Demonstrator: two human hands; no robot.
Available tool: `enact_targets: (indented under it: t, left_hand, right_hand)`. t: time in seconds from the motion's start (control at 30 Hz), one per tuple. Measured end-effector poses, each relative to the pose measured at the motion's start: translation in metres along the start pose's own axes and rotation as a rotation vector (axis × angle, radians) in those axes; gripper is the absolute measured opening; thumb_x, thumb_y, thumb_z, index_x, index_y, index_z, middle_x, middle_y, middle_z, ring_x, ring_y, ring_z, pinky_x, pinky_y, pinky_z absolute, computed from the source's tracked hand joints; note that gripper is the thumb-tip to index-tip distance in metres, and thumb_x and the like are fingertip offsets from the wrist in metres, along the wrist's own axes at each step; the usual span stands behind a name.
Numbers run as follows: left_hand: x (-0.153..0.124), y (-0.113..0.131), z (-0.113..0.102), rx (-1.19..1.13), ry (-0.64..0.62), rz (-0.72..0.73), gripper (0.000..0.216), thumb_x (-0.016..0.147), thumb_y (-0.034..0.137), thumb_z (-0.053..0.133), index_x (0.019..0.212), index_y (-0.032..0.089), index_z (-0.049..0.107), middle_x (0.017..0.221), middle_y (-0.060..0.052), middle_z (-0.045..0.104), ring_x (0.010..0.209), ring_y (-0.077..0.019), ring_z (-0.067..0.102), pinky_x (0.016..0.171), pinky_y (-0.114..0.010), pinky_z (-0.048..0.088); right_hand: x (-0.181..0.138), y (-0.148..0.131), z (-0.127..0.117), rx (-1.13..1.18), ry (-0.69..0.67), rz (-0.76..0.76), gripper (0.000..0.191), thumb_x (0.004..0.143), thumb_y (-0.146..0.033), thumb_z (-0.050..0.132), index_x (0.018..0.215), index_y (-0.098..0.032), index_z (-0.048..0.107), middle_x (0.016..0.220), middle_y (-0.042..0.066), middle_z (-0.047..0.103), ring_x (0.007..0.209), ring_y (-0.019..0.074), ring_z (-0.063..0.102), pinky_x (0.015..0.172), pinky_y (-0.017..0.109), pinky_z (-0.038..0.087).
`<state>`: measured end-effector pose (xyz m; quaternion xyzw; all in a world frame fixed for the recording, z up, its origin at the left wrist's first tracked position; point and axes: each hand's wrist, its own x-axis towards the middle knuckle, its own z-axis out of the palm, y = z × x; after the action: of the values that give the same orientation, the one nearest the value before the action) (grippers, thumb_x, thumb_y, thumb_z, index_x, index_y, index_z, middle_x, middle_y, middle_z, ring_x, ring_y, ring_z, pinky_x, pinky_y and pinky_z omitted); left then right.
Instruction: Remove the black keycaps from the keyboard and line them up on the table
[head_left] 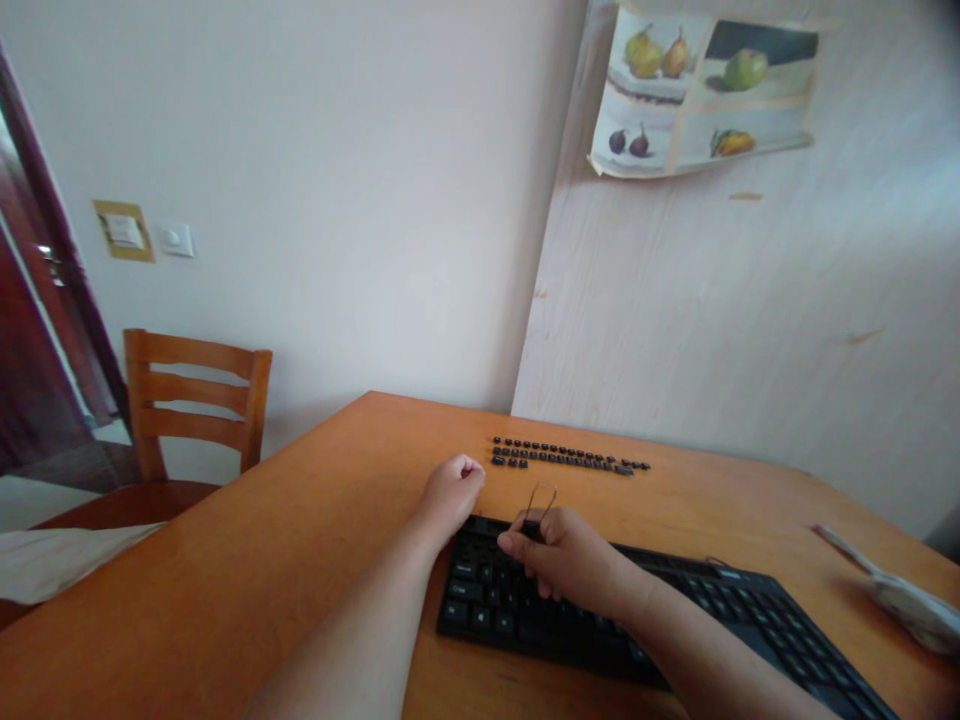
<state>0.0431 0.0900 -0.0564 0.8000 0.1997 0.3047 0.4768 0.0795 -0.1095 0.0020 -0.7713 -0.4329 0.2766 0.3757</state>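
Note:
A black keyboard [675, 620] lies on the orange wooden table [247, 570]. My right hand [566, 558] rests over the keyboard's upper left part, fingers closed on a thin wire keycap puller [541, 500] whose loop sticks up above the fingers. My left hand [452, 492] is curled into a loose fist just beyond the keyboard's far left corner; whether it holds anything is hidden. Behind both hands, removed black keycaps [566, 456] lie in rows on the table.
A wooden chair [195, 400] stands at the table's left end. A whitish object [900, 595] lies near the right edge. Walls close the far side, with a fruit picture [705, 90] hung high up and a dark door [37, 330] at left.

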Motion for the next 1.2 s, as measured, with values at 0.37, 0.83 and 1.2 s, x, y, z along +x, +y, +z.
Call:
enact_targets:
  t: [0.37,0.83,1.2]
  left_hand:
    - [-0.013,0.014,0.006,0.103,-0.194,0.077,0.016,0.076,0.033,0.054,0.073,0.020,0.063,0.068,-0.001,0.065,0.063,-0.0151,0.054,0.056,-0.023,0.034]
    - [-0.016,0.011,0.008,0.212,-0.182,0.116,0.011,0.073,0.031,0.062,0.072,0.021,0.066,0.070,-0.002,0.067,0.062,-0.0158,0.056,0.056,-0.024,0.031]
    - [-0.016,0.021,0.008,0.230,-0.142,0.161,0.013,0.078,0.028,0.054,0.073,0.022,0.065,0.073,-0.001,0.067,0.067,-0.0163,0.057,0.059,-0.025,0.035]
  right_hand:
    - [0.004,-0.003,0.008,0.099,0.184,0.102,0.017,0.085,-0.029,0.053,0.071,-0.020,0.049,0.050,-0.005,0.053,0.036,0.0082,0.047,0.034,0.017,0.028]
    - [0.010,0.009,0.005,0.239,0.258,0.159,0.010,0.076,-0.025,0.052,0.068,-0.018,0.052,0.048,-0.004,0.053,0.034,0.0071,0.042,0.033,0.017,0.023]
    - [0.012,0.008,-0.020,0.349,0.417,0.048,0.019,0.079,-0.033,0.054,0.068,-0.018,0.050,0.052,-0.003,0.056,0.035,0.0062,0.042,0.034,0.017,0.026]
